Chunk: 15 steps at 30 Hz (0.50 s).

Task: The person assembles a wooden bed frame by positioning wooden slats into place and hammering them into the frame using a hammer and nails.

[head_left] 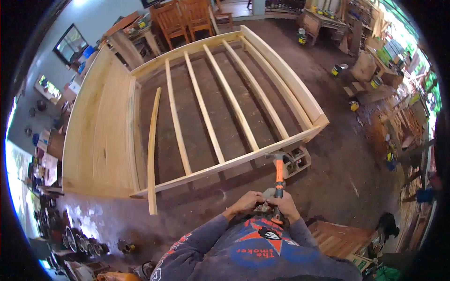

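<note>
My right hand (286,204), close to my waist, is closed around a hammer (280,172) with an orange and black handle, its metal head pointing away from me. Beside it, my left hand (251,201) has its fingers bent together at a greyish bundle (268,193); what exactly they pinch is too small to tell. Ahead lies a wooden bed frame (225,165) with several slats (205,107) across it. One loose slat (153,150) rests askew near the headboard (101,122), its near end sticking out over the side rail.
A wooden tool box (300,161) with small items stands on the floor by the frame's near right corner. Wooden chairs (187,18) are behind the frame. Paint cans (336,70) and scrap wood lie at right. A slatted wooden piece (342,239) is at my lower right.
</note>
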Available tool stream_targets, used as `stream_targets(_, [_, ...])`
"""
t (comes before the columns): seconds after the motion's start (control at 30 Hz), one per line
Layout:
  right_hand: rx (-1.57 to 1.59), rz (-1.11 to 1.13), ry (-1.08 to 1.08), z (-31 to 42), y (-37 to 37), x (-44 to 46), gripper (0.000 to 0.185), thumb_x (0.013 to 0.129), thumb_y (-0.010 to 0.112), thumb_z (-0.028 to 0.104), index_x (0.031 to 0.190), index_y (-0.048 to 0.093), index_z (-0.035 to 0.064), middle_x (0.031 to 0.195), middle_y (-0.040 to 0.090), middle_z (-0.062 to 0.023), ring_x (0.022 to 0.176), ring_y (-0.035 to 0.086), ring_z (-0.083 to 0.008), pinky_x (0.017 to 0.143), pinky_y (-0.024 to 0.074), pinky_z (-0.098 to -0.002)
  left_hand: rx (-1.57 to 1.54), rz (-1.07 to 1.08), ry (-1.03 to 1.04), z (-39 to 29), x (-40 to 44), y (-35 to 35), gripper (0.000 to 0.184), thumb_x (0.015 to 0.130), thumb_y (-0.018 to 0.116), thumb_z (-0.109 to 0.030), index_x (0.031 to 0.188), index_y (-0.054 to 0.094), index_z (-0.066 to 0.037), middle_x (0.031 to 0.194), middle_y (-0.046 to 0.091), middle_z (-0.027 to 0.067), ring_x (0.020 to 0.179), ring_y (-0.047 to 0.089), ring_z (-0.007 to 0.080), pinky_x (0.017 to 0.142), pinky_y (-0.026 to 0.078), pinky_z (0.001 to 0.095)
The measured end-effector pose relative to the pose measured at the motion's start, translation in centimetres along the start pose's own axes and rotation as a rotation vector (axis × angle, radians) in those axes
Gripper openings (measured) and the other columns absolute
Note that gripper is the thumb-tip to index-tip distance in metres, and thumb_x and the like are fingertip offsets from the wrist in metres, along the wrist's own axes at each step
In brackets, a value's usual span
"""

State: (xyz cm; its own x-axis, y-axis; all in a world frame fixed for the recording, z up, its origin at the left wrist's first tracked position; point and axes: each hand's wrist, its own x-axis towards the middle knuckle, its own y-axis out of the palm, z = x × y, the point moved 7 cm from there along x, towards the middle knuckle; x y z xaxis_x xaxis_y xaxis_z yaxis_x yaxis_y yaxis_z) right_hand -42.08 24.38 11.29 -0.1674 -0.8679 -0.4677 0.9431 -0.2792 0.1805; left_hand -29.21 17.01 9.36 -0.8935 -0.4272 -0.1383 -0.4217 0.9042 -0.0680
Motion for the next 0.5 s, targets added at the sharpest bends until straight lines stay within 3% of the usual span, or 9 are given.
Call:
stream_targets(0.07, [-0.049, 0.059, 0.021, -0.2, 2.4, 0.5, 0.016, 0.081, 0.072, 0.006, 0.091, 0.060, 0.0019, 0.079, 0.063, -0.0032, 0.072, 0.063, -0.0131, 0.065, 0.0503, -0.0266, -0.238, -0.028, -0.435, 2.5, -3.2, -0.7, 0.022, 0.091, 0.059, -0.016, 0.095, 0.067, 0.004, 0.085, 0.068, 0.0041, 0.081, 0.059, 0.0129, 0.077, 0.047, 0.0301])
stream_targets(0.1, [-0.085, 0.103, 0.033, -0.5, 4.1, 0.8, 0.014, 0.081, 0.072, 0.007, 0.089, 0.061, 0.0027, 0.079, 0.063, -0.0031, 0.072, 0.063, -0.0131, 0.065, 0.0504, -0.0269, -0.248, -0.043, -0.430, 3.2, -5.0, -1.2, 0.022, 0.091, 0.059, -0.016, 0.095, 0.067, 0.004, 0.085, 0.068, 0.0041, 0.081, 0.059, 0.0129, 0.077, 0.047, 0.0301])
stream_targets(0.13, [-0.087, 0.181, -0.027, -0.4, 5.9, 1.0, 0.015, 0.082, 0.073, 0.009, 0.089, 0.061, 0.0036, 0.079, 0.062, -0.0027, 0.071, 0.063, -0.0126, 0.064, 0.0504, -0.0269, -0.179, -0.086, -0.158, 2.4, -6.1, -1.8, 0.022, 0.091, 0.059, -0.017, 0.095, 0.066, 0.004, 0.083, 0.067, 0.0039, 0.081, 0.059, 0.0132, 0.077, 0.047, 0.0301])
stream_targets(0.2, [-0.162, 0.255, 0.059, -1.7, 8.3, 1.3, 0.017, 0.082, 0.074, 0.009, 0.091, 0.061, 0.0044, 0.078, 0.062, -0.0022, 0.071, 0.062, -0.0122, 0.064, 0.0505, -0.0272, -0.123, -0.139, 0.113, 1.2, -8.8, -2.4, 0.022, 0.091, 0.059, -0.017, 0.095, 0.065, 0.004, 0.082, 0.066, 0.0036, 0.081, 0.059, 0.0135, 0.076, 0.047, 0.0302])
stream_targets(0.27, [-0.331, 0.344, 0.095, -1.5, 10.9, 1.0, 0.020, 0.082, 0.074, 0.010, 0.096, 0.061, 0.0049, 0.078, 0.061, -0.0012, 0.068, 0.061, -0.0110, 0.062, 0.0507, -0.0279, 0.283, -0.249, 0.181, 0.8, -11.4, -2.8, 0.021, 0.091, 0.059, -0.017, 0.094, 0.064, 0.003, 0.080, 0.063, 0.0016, 0.081, 0.060, 0.0131, 0.074, 0.047, 0.0293])
stream_targets(0.3, [-0.342, 0.352, 0.104, -1.6, 11.9, 1.3, 0.020, 0.082, 0.074, 0.010, 0.096, 0.061, 0.0049, 0.078, 0.061, -0.0012, 0.068, 0.061, -0.0110, 0.062, 0.0507, -0.0279, 0.273, -0.263, 0.178, 0.1, -12.5, -2.8, 0.021, 0.091, 0.059, -0.017, 0.094, 0.064, 0.003, 0.080, 0.063, 0.0016, 0.081, 0.060, 0.0131, 0.074, 0.047, 0.0293])
stream_targets(0.37, [-0.323, 0.446, 0.249, -4.0, 14.5, 1.8, 0.026, 0.079, 0.078, 0.015, 0.096, 0.062, 0.0036, 0.078, 0.060, -0.0010, 0.069, 0.058, -0.0109, 0.062, 0.0491, -0.0287, -0.373, -0.395, -0.368, 3.3, -16.2, -2.9, 0.021, 0.091, 0.058, -0.017, 0.092, 0.064, 0.003, 0.078, 0.061, 0.0011, 0.078, 0.060, 0.0126, 0.071, 0.047, 0.0285])
stream_targets(0.43, [-0.526, 0.491, 0.041, -5.1, 16.2, 3.7, 0.035, 0.074, 0.082, 0.021, 0.096, 0.061, 0.0032, 0.078, 0.059, -0.0011, 0.072, 0.056, -0.0124, 0.063, 0.0469, -0.0308, -0.510, -0.500, -0.429, 4.0, -18.8, -2.6, 0.021, 0.091, 0.058, -0.017, 0.091, 0.064, 0.004, 0.078, 0.061, 0.0018, 0.077, 0.060, 0.0125, 0.070, 0.047, 0.0279])
stream_targets(0.5, [-0.809, 0.580, 0.129, -4.7, 19.5, 3.5, 0.041, 0.070, 0.084, 0.027, 0.095, 0.061, 0.0037, 0.077, 0.057, -0.0022, 0.074, 0.055, -0.0144, 0.064, 0.0454, -0.0327, -0.643, -0.599, -0.497, 4.1, -21.3, -2.4, 0.021, 0.090, 0.058, -0.016, 0.091, 0.064, 0.004, 0.078, 0.061, 0.0025, 0.075, 0.059, 0.0124, 0.068, 0.047, 0.0272])
